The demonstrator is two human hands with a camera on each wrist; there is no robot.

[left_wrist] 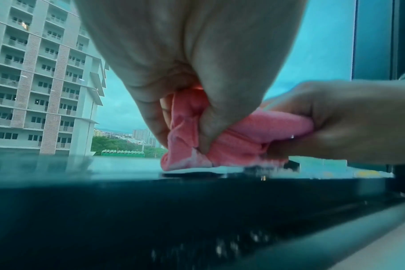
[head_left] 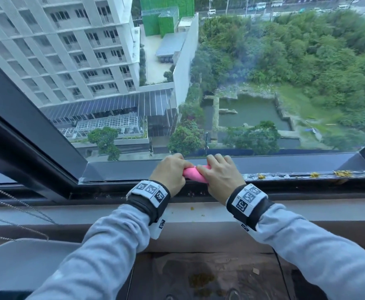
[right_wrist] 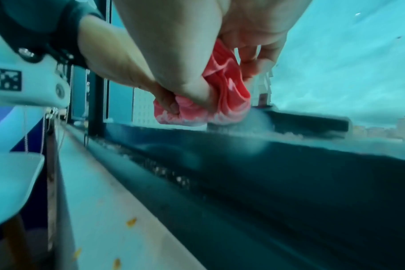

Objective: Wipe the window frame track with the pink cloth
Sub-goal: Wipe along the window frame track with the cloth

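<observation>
Dark metal window frame track (head_left: 285, 176) runs along the sill below the glass, yellow crumb debris (head_left: 341, 173) sitting in its right stretch, likely not yet wiped; no containers in view. Bunched pink cloth (head_left: 193, 173) sits on the track mid-window; left hand (head_left: 169, 173) and right hand (head_left: 221, 175) both curl round it, probably bunching it to fit the groove.

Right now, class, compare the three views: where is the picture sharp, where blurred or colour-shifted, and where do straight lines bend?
Head view: sharp, natural colour on the pink cloth, but the window frame track bows from wide-angle distortion. Left wrist view: teal cast; the cloth is clear, the dark foreground blurred. Right wrist view: same cast, smeared sill and track, right hand looming and soft.
</observation>
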